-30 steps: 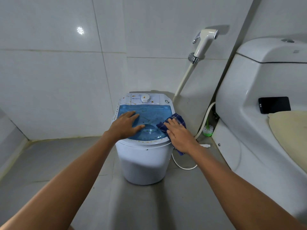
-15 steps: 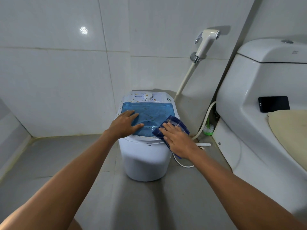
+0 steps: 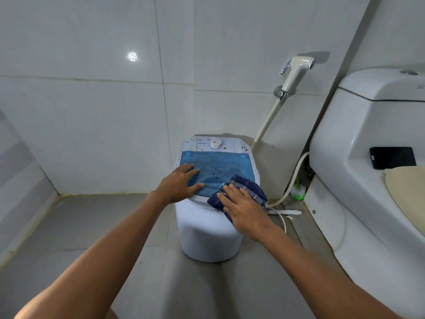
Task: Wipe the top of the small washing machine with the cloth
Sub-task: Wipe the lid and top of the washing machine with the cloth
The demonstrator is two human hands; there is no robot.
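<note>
The small washing machine (image 3: 208, 231) stands on the grey floor (image 3: 80, 226), near the corner of the tiled wall (image 3: 92, 111), with its blue lid (image 3: 216, 164) facing up. The cloth (image 3: 247, 186), dark blue with checks, lies on the near right edge of the lid and hangs a little over the rim. The right hand (image 3: 245, 209) presses it flat, fingers straight and slightly apart; most of the cloth is hidden under the palm. The left hand (image 3: 178, 185) rests on the near left part of the lid, fingers spread, holding nothing. The dial (image 3: 215, 143) on the white panel behind the lid is too small to read.

To the left the floor is open. To the right a hose (image 3: 292, 185) and a green brush (image 3: 298, 192) lie just beside the machine, then the toilet (image 3: 368, 180), cut off by the frame, with a black phone (image 3: 392, 157) on it. A sprayer (image 3: 295, 73) hangs on the wall above.
</note>
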